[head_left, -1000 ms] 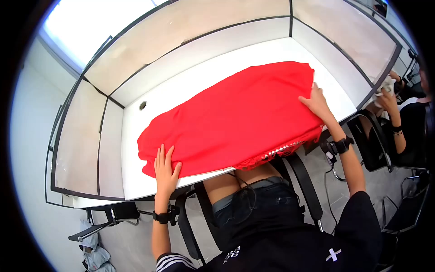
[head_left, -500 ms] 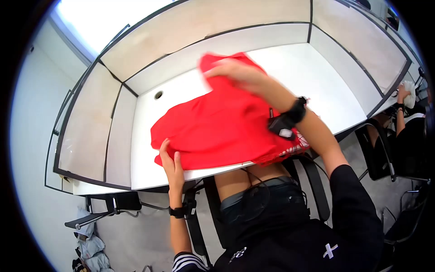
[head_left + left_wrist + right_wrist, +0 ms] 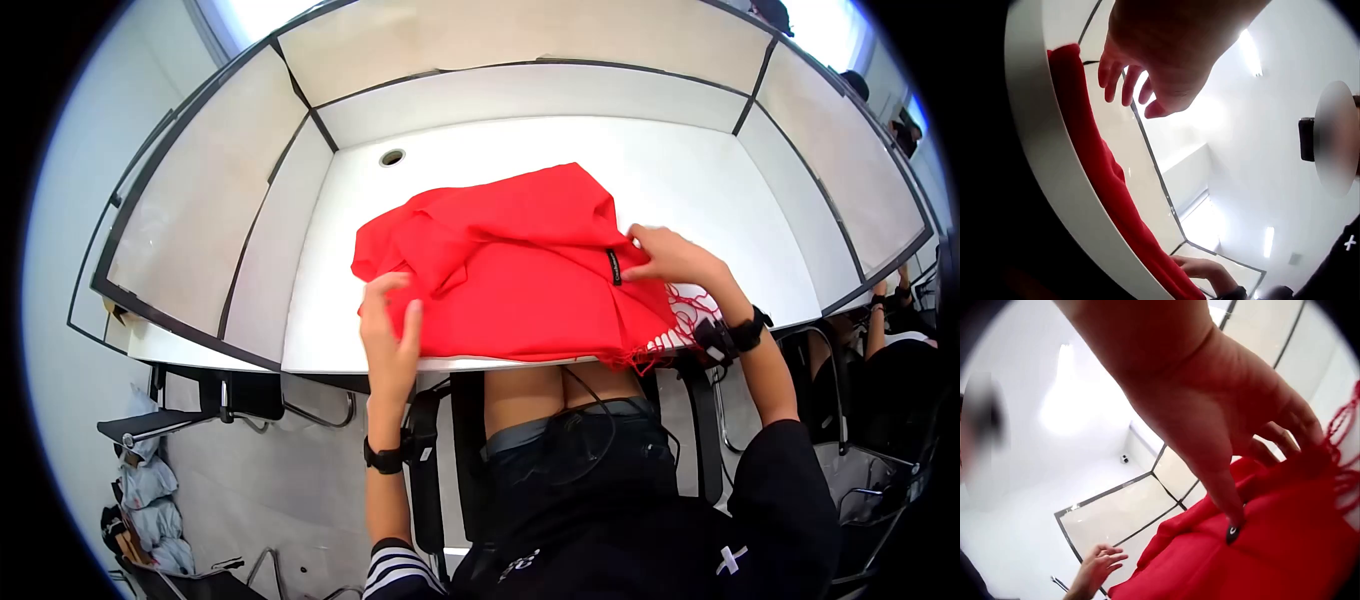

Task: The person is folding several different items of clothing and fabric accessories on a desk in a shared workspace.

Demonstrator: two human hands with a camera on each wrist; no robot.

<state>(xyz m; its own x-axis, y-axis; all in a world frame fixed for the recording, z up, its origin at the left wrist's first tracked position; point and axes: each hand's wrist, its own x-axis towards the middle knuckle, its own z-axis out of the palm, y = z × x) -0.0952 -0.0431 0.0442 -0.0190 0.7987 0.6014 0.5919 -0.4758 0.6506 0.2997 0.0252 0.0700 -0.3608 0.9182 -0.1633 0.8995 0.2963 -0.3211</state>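
A red fringed scarf lies folded over and creased on the white table, its near edge along the table's front. A small black label shows on its right part. At the scarf's right side, my right hand touches the cloth with thumb and fingers spread apart. In the right wrist view the thumb comes down right at the label. My left hand is by the scarf's left front corner, fingers loosely bent and apart. The left wrist view shows this hand raised over the scarf, holding nothing.
Framed partition panels surround the white table at the back and sides. A round cable hole sits at the back left. Red tassels hang near the front edge. Another person sits far right.
My right hand swung left, carrying the scarf's right end over onto the rest, and came back to the right side. The scarf is now shorter. My left hand stayed near its left front edge.
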